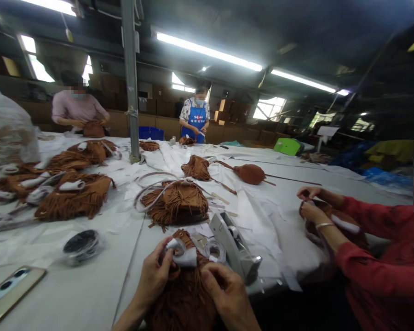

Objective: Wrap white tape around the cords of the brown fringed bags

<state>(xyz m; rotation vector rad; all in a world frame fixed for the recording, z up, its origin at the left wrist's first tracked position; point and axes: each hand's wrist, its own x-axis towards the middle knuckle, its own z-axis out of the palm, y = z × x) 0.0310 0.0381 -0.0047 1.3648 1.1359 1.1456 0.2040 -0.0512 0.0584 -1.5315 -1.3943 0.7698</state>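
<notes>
A brown fringed bag (185,294) lies in front of me at the table's near edge, its lower part in shadow. White wrapping (186,257) covers a piece of its strap near the top. My left hand (155,271) is closed on the bag's upper left side, thumb and fingers by the wrapped strap. Against the bag's right side is my right hand (227,289), thumb and fingers drawn together; whatever they pinch is hidden. Just beyond the right hand stand a grey tape dispenser (232,246) and a coiled, wrapped strap (215,251).
More fringed bags (175,202) lie ahead and in a pile (76,195) to the left. A phone (14,294) and a black roll in plastic (81,246) are at left. A red-sleeved co-worker (365,248) handles a bag at right. A metal post (130,82) rises beyond.
</notes>
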